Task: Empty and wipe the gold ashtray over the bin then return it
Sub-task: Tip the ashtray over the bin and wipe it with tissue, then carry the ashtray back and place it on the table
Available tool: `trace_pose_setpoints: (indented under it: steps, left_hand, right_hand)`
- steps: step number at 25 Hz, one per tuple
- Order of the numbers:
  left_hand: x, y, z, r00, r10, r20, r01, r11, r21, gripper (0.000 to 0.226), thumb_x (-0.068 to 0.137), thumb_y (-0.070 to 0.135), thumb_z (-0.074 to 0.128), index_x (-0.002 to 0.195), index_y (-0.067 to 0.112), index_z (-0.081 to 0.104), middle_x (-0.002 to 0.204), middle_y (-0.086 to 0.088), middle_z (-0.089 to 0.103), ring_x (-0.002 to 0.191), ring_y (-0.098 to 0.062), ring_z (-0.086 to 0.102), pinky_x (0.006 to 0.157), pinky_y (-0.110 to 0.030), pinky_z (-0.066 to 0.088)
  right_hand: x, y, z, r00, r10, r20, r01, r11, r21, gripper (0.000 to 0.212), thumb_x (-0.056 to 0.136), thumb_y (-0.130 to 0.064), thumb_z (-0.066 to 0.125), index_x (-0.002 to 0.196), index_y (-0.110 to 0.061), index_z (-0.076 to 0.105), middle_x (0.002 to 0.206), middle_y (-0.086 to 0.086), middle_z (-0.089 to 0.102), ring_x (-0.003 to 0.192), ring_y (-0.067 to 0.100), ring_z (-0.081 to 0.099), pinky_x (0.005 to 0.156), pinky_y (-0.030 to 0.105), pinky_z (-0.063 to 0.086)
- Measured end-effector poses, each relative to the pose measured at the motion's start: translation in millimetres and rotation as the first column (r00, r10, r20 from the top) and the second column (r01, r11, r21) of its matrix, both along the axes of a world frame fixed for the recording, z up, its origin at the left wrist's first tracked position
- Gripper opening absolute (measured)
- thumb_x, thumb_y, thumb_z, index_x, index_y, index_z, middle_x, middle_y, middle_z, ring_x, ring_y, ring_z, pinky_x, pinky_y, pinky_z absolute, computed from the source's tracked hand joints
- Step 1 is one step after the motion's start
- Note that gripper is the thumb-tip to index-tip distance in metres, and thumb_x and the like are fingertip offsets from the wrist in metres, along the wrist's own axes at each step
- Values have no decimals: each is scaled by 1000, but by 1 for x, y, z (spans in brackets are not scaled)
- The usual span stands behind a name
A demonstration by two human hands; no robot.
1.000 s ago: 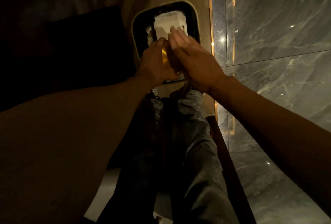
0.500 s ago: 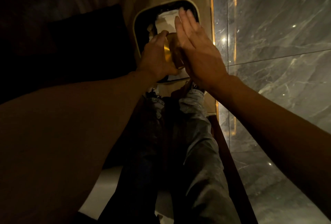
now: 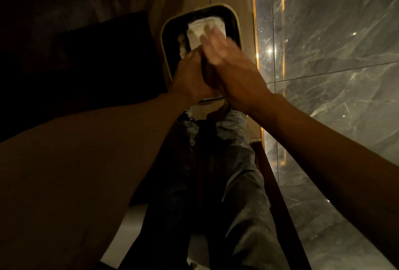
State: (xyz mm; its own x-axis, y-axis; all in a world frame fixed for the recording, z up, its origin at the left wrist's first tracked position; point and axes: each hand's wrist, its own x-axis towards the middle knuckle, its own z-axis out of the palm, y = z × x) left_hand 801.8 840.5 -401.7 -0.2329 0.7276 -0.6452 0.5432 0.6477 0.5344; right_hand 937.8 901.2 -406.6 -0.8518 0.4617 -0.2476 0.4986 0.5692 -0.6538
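Over the bin [image 3: 166, 58], left hand [image 3: 190, 77] gripping ashtray [image 3: 206, 71], right hand [image 3: 228, 62] flat, fingers loose, against it.

The bin [image 3: 165, 38] is standing on the floor ahead of the person's legs [image 3: 218, 161], with crumpled paper [image 3: 200, 32] lying inside it. Both hands are meeting above the near part of the bin, the left hand [image 3: 190, 77] on the left and the right hand [image 3: 231, 68] on the right, with the ashtray [image 3: 206, 71] sitting between them. A wall [image 3: 334, 53] is running along the right side, and a piece of furniture [image 3: 103, 60] is standing left of the bin.
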Motion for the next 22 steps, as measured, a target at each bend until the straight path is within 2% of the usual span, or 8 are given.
trace_pose_setpoints:
  steps: [5,7,9,11,13,16,19,22]
  left_hand:
    - [-3,1,1,999,-39,-12,39,999,-4,100,47,40,90,133,5,51,130,-13,62,122,-28,58,102,-41,47]
    - [-3,0,3,1000,-16,-18,15,998,-57,109,50,34,93,143,6,43,140,-13,55,130,-27,52,109,-40,43]
    - [-3,5,5,1000,15,12,-15,999,-42,112,54,32,94,147,5,38,144,-13,51,133,-26,49,112,-35,40]
    - [0,14,17,994,85,73,-75,988,-134,106,59,31,93,148,11,39,138,-3,52,127,-15,49,107,-23,39]
    - [2,24,28,956,194,218,-147,966,-214,75,65,28,90,132,16,57,114,5,64,104,-7,60,93,-24,50]
    - [4,35,56,733,475,487,-338,876,-345,39,81,34,77,114,15,69,105,-2,72,98,-14,66,85,-26,52]
    - [4,43,96,476,695,539,-462,719,-519,62,86,57,62,136,22,54,138,-6,59,120,-26,63,99,-42,54]
    - [6,45,149,362,770,525,-492,636,-594,64,92,66,41,137,21,49,134,-8,59,111,-29,66,79,-39,62]
  right_hand:
    - [8,-2,-14,976,176,126,-159,978,-137,64,96,-35,26,151,-3,23,158,23,23,148,39,19,117,52,27]
    - [5,3,-12,996,-8,90,35,955,-296,58,99,-32,32,150,-5,26,159,21,22,148,34,20,120,41,23]
    - [3,10,-4,941,-323,104,329,796,-509,53,100,-20,41,149,-6,30,156,19,31,145,29,29,120,36,26]
    - [8,19,3,803,-560,203,534,527,-661,43,100,-11,45,143,-6,43,139,12,53,127,21,52,110,34,43]
    - [14,31,12,707,-659,256,607,380,-698,33,101,-9,44,131,-1,55,120,5,62,106,7,61,95,19,50]
    - [22,53,47,694,-657,295,586,276,-762,25,103,-16,41,115,-7,62,97,-3,64,85,-3,63,77,11,50]
    - [33,68,93,703,-643,304,556,230,-799,29,103,-24,43,112,-5,63,92,5,57,87,13,61,79,22,55]
    - [37,72,149,715,-643,276,555,282,-782,29,102,-22,45,116,-3,61,102,10,57,95,20,60,84,35,57]
